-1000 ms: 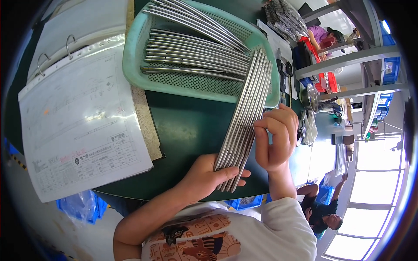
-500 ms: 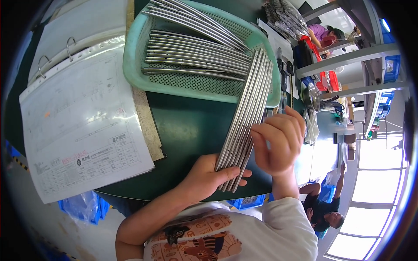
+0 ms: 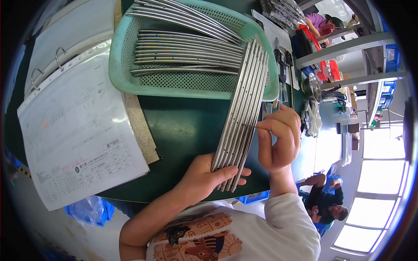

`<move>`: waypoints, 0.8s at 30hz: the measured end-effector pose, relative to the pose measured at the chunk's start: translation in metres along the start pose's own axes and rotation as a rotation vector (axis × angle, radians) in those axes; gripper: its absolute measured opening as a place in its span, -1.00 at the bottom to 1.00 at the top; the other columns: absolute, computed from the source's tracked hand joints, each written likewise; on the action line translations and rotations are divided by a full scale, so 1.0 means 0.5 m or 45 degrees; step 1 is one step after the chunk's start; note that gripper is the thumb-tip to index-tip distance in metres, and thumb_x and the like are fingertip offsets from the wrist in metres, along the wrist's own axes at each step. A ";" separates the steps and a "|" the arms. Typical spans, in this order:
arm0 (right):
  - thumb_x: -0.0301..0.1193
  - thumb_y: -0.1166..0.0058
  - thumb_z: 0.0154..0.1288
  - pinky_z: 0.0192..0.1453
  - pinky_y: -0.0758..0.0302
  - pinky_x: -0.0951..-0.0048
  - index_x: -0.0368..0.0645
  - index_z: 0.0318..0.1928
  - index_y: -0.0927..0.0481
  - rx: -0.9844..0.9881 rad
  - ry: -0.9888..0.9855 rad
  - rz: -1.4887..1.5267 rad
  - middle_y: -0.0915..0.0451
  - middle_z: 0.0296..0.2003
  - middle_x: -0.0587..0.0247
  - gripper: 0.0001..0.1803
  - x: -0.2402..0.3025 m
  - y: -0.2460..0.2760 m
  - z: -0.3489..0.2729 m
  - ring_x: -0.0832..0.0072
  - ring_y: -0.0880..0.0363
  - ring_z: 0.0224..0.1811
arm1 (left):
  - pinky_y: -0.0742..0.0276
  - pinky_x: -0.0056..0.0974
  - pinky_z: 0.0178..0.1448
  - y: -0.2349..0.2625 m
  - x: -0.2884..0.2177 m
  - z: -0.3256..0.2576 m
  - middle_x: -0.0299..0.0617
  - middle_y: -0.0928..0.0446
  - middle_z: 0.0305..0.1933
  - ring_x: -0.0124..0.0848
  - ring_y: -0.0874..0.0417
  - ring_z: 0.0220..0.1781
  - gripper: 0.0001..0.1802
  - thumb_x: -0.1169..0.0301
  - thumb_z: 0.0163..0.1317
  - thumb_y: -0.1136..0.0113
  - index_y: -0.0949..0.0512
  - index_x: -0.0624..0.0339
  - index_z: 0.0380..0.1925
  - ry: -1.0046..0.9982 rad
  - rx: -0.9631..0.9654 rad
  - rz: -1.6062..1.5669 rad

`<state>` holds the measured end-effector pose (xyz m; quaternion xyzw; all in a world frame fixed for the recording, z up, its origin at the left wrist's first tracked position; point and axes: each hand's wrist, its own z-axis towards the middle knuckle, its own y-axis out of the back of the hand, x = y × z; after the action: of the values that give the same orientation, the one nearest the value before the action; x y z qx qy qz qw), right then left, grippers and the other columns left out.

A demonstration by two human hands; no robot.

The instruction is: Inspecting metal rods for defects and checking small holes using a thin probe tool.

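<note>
My left hand [image 3: 198, 177] is closed around the near end of a flat row of several slim metal rods [image 3: 240, 115] with small holes along their sides. The rods slant up and away, their far ends over the right part of a pale green mesh basket [image 3: 116, 69]. Between thumb and forefinger, my right hand [image 3: 282, 138] pinches a thin metal pin [image 3: 250, 125]. Its tip meets the face of the rods about halfway along; whether it sits in a hole cannot be made out. More metal rods [image 3: 187, 51] lie inside the basket in loose groups.
On the left lies an open ring binder with a drawing sheet in a clear sleeve [image 3: 78, 135]. Calipers [image 3: 278, 58] and other tools lie right of the basket. A metal bowl [image 3: 311, 87] stands farther right. Blue bins [image 3: 89, 209] are below the table edge. Two people sit in the background.
The view has shifted slightly, so the basket appears farther left. My right hand has turned a little, with the pin still against the rods. A person in the background has lowered a raised arm.
</note>
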<state>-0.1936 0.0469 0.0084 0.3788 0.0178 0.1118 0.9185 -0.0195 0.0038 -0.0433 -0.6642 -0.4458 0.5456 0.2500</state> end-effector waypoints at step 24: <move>-0.44 -0.24 -0.14 -0.15 -0.45 0.28 -0.08 -0.43 -0.58 -0.071 0.006 -0.014 -0.48 -0.53 0.37 -0.83 -0.001 -0.001 -0.014 0.42 -0.46 -0.49 | -0.56 -0.33 -0.17 -0.002 -0.009 -0.009 0.02 -0.58 -0.09 -0.29 -0.64 -0.13 -0.70 0.53 0.23 -0.07 -0.38 0.39 -0.04 0.016 -0.039 0.135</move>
<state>-0.1947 0.0511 0.0030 0.3527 0.0189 0.1082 0.9293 -0.0156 0.0009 -0.0389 -0.6941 -0.4168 0.5469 0.2132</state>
